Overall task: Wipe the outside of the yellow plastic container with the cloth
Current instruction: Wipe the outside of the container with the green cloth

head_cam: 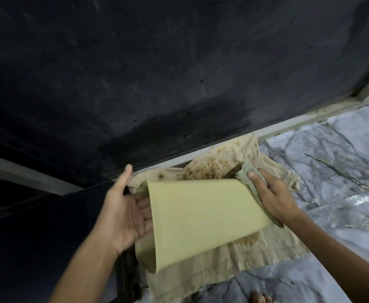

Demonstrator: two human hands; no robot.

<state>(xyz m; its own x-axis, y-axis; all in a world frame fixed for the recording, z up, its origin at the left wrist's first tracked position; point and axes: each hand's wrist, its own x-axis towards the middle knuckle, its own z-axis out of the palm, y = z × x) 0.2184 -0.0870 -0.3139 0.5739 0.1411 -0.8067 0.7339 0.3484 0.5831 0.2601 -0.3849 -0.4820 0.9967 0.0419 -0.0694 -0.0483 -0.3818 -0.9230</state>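
The yellow plastic container (199, 217) lies tilted on its side in mid-frame, its open mouth at the lower left. My left hand (124, 213) supports it from the left, fingers slipped behind the rim and thumb pointing up. My right hand (271, 193) presses a small grey-green cloth (248, 178) against the container's upper right edge; the cloth trails down along that side. Part of the cloth is hidden under my palm.
A large beige stained sheet (223, 265) is spread on the marble-patterned floor (332, 154) beneath the container. A dark wall or panel (157, 73) with a pale skirting edge (288, 125) rises behind. Toes (260, 298) show at the bottom edge.
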